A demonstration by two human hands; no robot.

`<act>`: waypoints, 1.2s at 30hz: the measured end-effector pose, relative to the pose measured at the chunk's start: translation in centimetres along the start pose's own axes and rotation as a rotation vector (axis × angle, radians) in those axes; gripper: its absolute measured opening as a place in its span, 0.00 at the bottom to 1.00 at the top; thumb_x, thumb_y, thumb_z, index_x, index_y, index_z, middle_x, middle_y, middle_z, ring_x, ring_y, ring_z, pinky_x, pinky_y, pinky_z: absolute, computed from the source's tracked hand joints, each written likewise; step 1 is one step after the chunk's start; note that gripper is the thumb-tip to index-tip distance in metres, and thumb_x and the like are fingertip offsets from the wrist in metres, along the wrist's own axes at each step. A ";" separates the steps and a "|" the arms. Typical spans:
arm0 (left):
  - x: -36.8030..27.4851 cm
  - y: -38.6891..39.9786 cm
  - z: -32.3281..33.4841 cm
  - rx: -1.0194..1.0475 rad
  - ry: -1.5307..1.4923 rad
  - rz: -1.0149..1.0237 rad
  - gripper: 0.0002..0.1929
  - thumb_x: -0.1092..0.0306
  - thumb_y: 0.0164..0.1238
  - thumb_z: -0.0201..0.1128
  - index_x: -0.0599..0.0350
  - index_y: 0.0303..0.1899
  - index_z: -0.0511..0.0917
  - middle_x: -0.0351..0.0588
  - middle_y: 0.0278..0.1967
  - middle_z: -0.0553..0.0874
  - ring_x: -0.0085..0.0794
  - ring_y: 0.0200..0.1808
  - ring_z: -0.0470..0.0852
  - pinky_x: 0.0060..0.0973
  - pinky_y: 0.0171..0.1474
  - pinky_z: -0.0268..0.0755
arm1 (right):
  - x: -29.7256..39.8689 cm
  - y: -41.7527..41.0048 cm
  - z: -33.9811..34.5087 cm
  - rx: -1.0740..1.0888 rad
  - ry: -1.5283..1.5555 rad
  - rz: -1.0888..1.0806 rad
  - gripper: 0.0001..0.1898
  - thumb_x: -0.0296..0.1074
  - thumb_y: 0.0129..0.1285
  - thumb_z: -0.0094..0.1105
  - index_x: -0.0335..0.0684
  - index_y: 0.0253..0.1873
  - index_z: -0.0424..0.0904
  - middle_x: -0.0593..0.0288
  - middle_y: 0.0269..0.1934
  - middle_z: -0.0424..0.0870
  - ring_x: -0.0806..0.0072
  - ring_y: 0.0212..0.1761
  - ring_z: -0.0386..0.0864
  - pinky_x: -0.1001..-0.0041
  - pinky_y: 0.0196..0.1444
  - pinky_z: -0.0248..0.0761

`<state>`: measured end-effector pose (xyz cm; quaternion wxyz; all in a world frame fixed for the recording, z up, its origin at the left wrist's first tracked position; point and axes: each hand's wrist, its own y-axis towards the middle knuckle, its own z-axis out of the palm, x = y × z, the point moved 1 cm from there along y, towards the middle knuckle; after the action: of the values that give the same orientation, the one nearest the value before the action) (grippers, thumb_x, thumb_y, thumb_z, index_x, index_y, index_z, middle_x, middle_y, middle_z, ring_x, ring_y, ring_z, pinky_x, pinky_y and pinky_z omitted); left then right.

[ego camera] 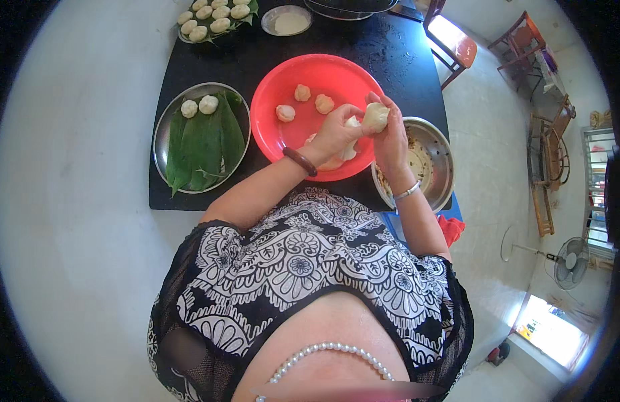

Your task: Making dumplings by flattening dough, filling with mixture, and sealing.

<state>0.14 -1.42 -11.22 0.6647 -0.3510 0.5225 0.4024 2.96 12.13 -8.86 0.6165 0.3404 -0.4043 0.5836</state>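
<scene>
Both hands hold a pale piece of dough (376,117) above the right side of a red plastic basin (270,125). My left hand (335,131) grips its lower left edge with the fingertips. My right hand (390,130) cups it from the right, fingers pointing up. Inside the basin lie several dough lumps (302,93) and more dough, partly hidden under my left hand. A steel bowl (443,151) with remains of chopped filling (413,143) stands below and right of my right hand. On the left, a round metal tray (162,145) holds green leaves (204,145) and two white dough balls (208,104).
At the back of the black table (214,60) are a leaf-lined plate of several dough balls (220,25), a metal dish of white powder (290,23) and a dark round pan (350,7). A red cloth (451,230) lies near the right corner. Wooden chairs (453,45) stand beyond.
</scene>
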 end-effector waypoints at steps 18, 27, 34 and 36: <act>0.2 -0.1 -0.4 0.080 -0.041 -0.129 0.08 0.66 0.69 0.67 0.58 0.38 0.78 0.41 0.29 0.85 0.21 0.23 0.83 0.18 0.24 0.73 | -0.5 1.4 -3.4 0.025 -0.426 0.107 0.07 0.27 0.62 0.65 0.37 0.44 0.78 0.67 0.34 0.81 0.84 0.31 0.79 0.80 0.31 0.76; -1.7 -0.1 -5.0 0.230 -0.270 -0.192 0.08 0.65 0.69 0.67 0.58 0.38 0.78 0.44 0.29 0.83 0.24 0.29 0.83 0.21 0.32 0.76 | 7.2 3.6 -8.9 0.119 -1.363 -0.406 0.11 0.33 0.60 0.68 0.36 0.45 0.81 0.50 0.43 0.80 0.55 0.45 0.80 0.64 0.51 0.75; -0.4 -1.1 -3.4 0.184 -0.272 -0.277 0.12 0.60 0.72 0.64 0.57 0.31 0.78 0.41 0.25 0.81 0.21 0.23 0.78 0.21 0.29 0.72 | 2.3 6.1 -1.8 0.241 -1.375 -0.473 0.23 0.37 0.63 0.64 0.40 0.61 0.73 0.45 0.45 0.81 0.51 0.50 0.80 0.60 0.55 0.74; -0.5 -1.4 -3.2 0.142 -0.256 -0.288 0.13 0.60 0.72 0.64 0.58 0.31 0.79 0.41 0.26 0.82 0.21 0.23 0.79 0.21 0.29 0.73 | 0.9 6.2 -1.8 0.467 -1.501 -0.333 0.24 0.36 0.63 0.61 0.40 0.63 0.69 0.43 0.45 0.82 0.50 0.51 0.81 0.58 0.53 0.75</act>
<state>0.01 -4.92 -11.28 0.7995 -0.3203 0.4052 0.3066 -3.09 14.65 -9.19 0.1720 0.8179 -0.5223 0.1692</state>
